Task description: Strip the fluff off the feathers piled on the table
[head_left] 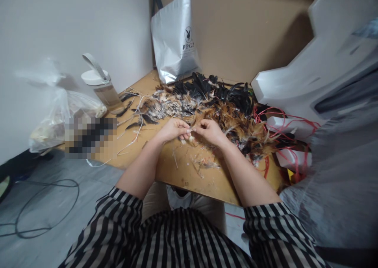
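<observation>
My left hand (175,129) and my right hand (210,131) meet above the front part of the wooden table (174,169). Both are closed in a pinch, fingertips almost touching. Between them is a small brown feather (196,121), with pale fluff showing just below the fingers; its exact shape is partly hidden. Right behind my hands spreads a heap of brown feathers (223,116). Speckled pale feathers (171,106) lie to its left, and glossy black feathers (203,87) form its far side. Loose bits of feather (203,163) are scattered nearer to me.
At the back stands a silver bag (174,39). A lidded bottle (104,89) and a clear plastic bag (50,122) are on the left. Red ribbons (283,120) tangle at the right beside white foam pieces (283,79). A black cable (78,193) loops across the floor.
</observation>
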`<state>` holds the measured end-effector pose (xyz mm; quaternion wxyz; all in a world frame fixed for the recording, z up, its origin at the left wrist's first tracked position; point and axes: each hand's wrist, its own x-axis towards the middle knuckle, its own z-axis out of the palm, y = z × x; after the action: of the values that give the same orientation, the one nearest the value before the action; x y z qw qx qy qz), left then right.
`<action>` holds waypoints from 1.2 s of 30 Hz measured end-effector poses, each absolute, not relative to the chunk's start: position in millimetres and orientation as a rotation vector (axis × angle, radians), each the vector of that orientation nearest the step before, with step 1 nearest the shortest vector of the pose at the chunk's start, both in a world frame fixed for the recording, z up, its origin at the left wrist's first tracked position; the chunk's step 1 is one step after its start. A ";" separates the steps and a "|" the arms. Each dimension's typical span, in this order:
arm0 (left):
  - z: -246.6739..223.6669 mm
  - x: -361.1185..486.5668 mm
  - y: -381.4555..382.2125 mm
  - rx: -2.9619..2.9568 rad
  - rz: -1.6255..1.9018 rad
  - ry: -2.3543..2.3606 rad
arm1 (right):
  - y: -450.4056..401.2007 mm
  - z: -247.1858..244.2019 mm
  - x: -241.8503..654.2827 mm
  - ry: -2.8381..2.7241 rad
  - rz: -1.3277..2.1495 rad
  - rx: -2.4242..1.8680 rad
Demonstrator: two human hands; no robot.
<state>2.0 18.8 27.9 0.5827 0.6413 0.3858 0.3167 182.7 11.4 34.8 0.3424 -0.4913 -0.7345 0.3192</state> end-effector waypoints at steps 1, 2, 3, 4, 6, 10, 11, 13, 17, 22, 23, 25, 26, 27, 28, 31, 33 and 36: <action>27.6 2.2 18.8 1.478 0.735 0.898 | 11.2 34.4 181.5 -1.890 0.870 -1.234; 27.4 2.6 18.8 1.458 0.738 0.894 | 10.9 33.9 180.3 -1.857 0.910 -1.203; 27.2 2.9 18.8 1.435 0.751 0.891 | 10.7 33.4 179.2 -1.802 0.951 -1.184; 27.1 3.1 19.1 1.406 0.777 0.891 | 10.4 32.8 178.2 -1.727 0.997 -1.175; 26.7 3.1 20.3 1.323 0.870 0.909 | 9.8 31.8 177.3 -1.561 1.115 -1.167; 24.2 1.9 25.8 1.162 1.094 0.920 | 6.3 32.0 177.0 -1.392 1.398 -1.158; 23.3 1.7 27.1 1.140 1.137 0.911 | 5.0 32.3 176.3 -1.379 1.456 -1.147; 22.0 1.7 28.8 1.112 1.183 0.898 | 2.8 32.3 173.6 -1.351 1.544 -1.105; 21.4 2.8 27.7 1.112 1.142 0.911 | 1.5 29.6 167.2 -1.261 1.559 -1.060; 22.6 0.8 24.2 1.114 0.988 0.882 | 2.1 32.7 173.6 -1.396 1.294 -1.150; 22.8 0.1 23.8 1.110 0.961 0.875 | 1.9 35.0 176.9 -1.464 1.235 -1.173; 23.3 -1.0 23.2 1.102 0.912 0.862 | 1.0 40.4 183.7 -1.622 1.137 -1.201; 23.5 -1.3 22.9 1.099 0.890 0.855 | 0.6 43.2 186.7 -1.704 1.095 -1.207; 23.8 -1.5 22.6 1.099 0.868 0.846 | 0.1 45.8 189.2 -1.782 1.052 -1.212; 24.0 -1.6 22.3 1.101 0.846 0.838 | -0.3 48.0 191.2 -1.855 1.008 -1.217; 24.8 -1.6 21.1 1.105 0.789 0.821 | -1.0 52.2 194.1 -2.027 0.896 -1.225; 25.2 -1.5 20.2 1.107 0.755 0.821 | -1.1 53.1 194.3 -2.082 0.844 -1.227; 24.8 -1.2 19.0 1.135 0.698 0.819 | -1.2 52.5 193.6 -2.096 0.782 -1.244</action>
<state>-1.2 19.0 24.8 0.7096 0.5114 0.3688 0.3145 193.6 -1.2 52.5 0.2868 -0.4655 -0.7845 0.2926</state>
